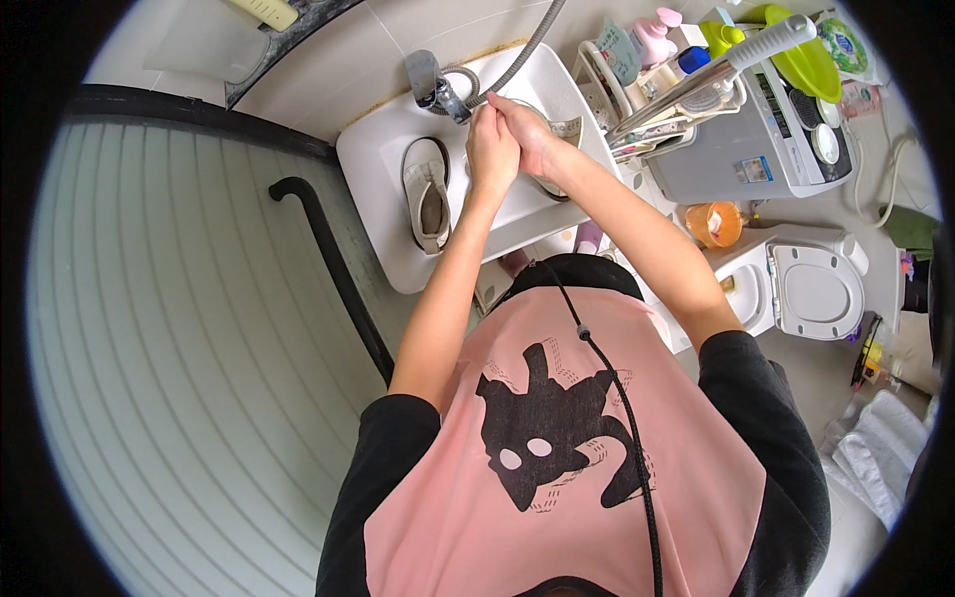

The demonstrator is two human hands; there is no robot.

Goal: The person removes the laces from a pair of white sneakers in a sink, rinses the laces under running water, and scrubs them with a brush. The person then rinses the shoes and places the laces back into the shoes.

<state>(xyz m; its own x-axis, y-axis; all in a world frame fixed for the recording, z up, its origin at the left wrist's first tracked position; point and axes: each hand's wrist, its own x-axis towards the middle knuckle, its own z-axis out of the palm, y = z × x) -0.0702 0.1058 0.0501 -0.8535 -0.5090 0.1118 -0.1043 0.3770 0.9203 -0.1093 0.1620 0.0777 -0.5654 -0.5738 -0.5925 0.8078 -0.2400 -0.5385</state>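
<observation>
Both my hands meet under the metal faucet (448, 101) over a white sink (388, 261). My left hand (492, 149) and my right hand (526, 134) press together, fingers overlapping; I see no object between them, though the palms are hidden. Left of them, a light-coloured shoe (429, 194) rests in the basin with its opening facing up. A second light shoe (568, 130) lies to the right, partly covered by my right hand and forearm. A grey flexible hose (531, 48) runs down behind the hands to the faucet.
A rack (597, 60) with bottles stands right of the sink, crossed by a metal pole with a grey grip (768, 45). Beyond are a washing machine (716, 164), an orange bin (715, 224) and a toilet (817, 291). A black curved handle (328, 254) runs along the left.
</observation>
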